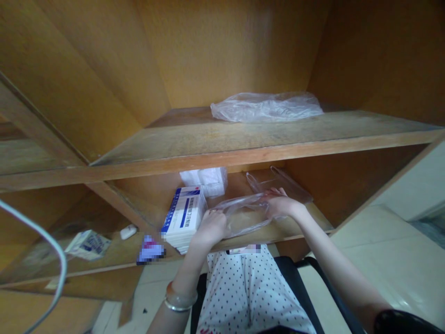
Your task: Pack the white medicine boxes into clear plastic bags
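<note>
A clear plastic bag (248, 228) lies across the front of the lower shelf, between my two hands. My left hand (212, 224) is closed on the bag's left edge, right beside a stack of white and blue boxes (186, 211) with printed characters. At the bag's other end is my right hand (278, 204), its fingers bent around the thin film and partly hidden by it. Behind that hand, more clear plastic (290, 183) with loop-like handles rests on the shelf; I cannot tell whether it is a separate bag.
A white plastic-wrapped packet (206, 180) sits behind the boxes. Crumpled clear plastic (266, 107) lies on the upper shelf (208, 141). In the left compartment are a small white-blue box (88, 244) and a white object (128, 231). A pale cable (61, 260) hangs at left.
</note>
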